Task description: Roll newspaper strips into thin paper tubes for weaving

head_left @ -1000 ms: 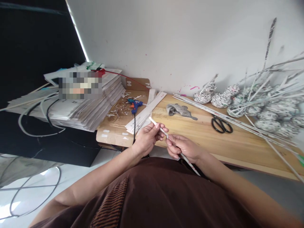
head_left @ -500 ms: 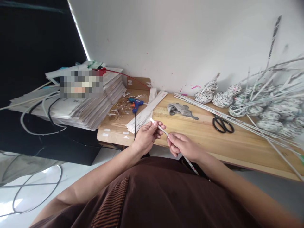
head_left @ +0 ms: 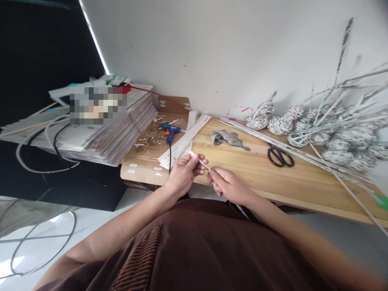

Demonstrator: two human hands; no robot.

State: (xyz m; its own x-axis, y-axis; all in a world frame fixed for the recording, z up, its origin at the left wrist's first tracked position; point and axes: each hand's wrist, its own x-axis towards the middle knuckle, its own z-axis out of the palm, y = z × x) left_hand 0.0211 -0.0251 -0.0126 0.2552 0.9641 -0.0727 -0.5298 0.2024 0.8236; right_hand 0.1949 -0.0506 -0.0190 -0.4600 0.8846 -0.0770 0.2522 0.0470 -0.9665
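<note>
A thin white paper tube (head_left: 204, 165) runs between my two hands, just over the table's front edge. My left hand (head_left: 185, 171) pinches it near its upper end, thumb on top, and the tip sticks out past the fingers. Farther down the tube, my right hand (head_left: 224, 182) is closed on it. The tube's lower part shows again below that hand, in front of the brown apron (head_left: 218, 246). Flat printed paper strips (head_left: 182, 143) lie just beyond my left hand.
On the wooden table (head_left: 254, 171) are a blue glue gun (head_left: 171, 132), a grey glove (head_left: 228, 138), black scissors (head_left: 280, 157), long paper tubes (head_left: 260, 136) and several woven paper shapes (head_left: 283, 123). A tall paper stack (head_left: 133, 129) stands left.
The whole view has shifted slightly, so the table things appear a little farther left. Both hands keep their hold on the tube, and less of its lower end shows below my right hand.
</note>
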